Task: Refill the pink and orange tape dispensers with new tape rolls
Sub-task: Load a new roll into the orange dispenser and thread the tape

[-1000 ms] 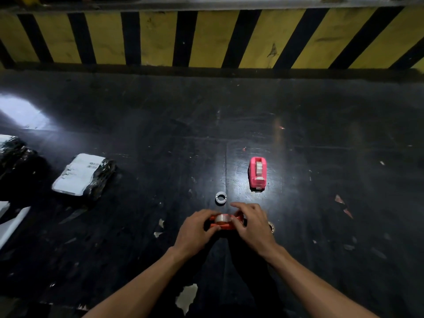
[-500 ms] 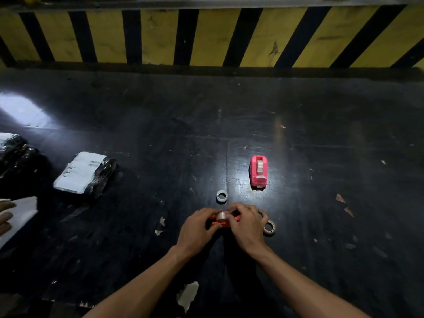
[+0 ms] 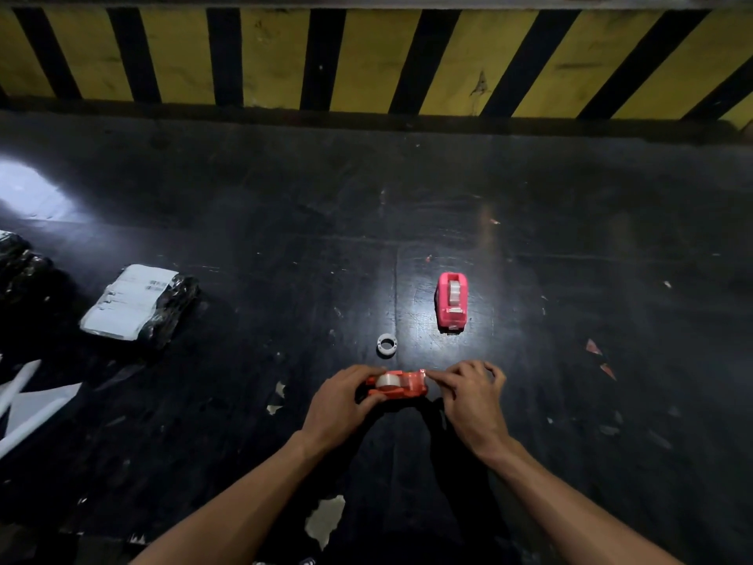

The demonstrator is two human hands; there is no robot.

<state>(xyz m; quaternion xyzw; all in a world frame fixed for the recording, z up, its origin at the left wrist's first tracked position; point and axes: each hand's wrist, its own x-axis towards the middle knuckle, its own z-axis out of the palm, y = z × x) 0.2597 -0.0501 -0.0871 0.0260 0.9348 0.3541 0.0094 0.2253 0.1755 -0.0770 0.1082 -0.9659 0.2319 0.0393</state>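
Observation:
The orange tape dispenser (image 3: 401,386) lies on the dark floor with a clear tape roll (image 3: 388,379) seated in it. My left hand (image 3: 341,405) grips its left end. My right hand (image 3: 472,395) pinches at the dispenser's right tip, where the cutter is; whether it holds the tape end is too small to tell. The pink tape dispenser (image 3: 451,302) stands further off to the right with a roll inside it. A small white empty core (image 3: 386,344) lies between the two dispensers.
A wrapped black-and-white package (image 3: 136,305) lies at the left, another dark bundle (image 3: 20,263) at the far left edge, and white sheets (image 3: 28,397) below them. A yellow-and-black striped curb (image 3: 366,59) runs across the back. Paint chips dot the floor.
My right hand has slid right off the top of the dispenser to its right tip, uncovering the roll. The small ring beside the right hand is hidden now.

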